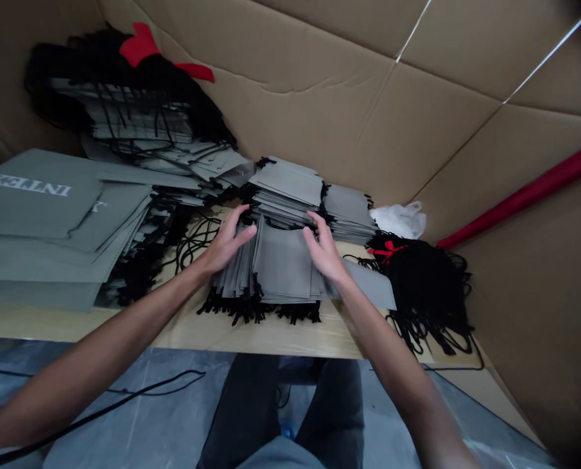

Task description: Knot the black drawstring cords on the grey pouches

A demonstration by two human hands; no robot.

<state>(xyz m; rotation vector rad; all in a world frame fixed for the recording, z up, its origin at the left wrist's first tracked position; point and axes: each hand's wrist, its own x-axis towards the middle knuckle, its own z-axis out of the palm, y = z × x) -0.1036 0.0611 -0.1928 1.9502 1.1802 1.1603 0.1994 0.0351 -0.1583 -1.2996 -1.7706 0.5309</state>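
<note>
A fanned stack of small grey drawstring pouches (281,267) with black cords lies on the wooden table (271,335) in front of me. My left hand (226,241) presses against the stack's left side, fingers stretched out. My right hand (322,251) rests on its right side, fingers spread over the top pouch. Neither hand has lifted anything.
More grey pouch stacks (310,195) sit just behind. Large grey INTEX bags (41,221) are piled at left, another tied pile (134,117) at back left. A bundle of black cords (427,286) and white plastic (400,218) lie at right. Cardboard walls (368,98) surround the table.
</note>
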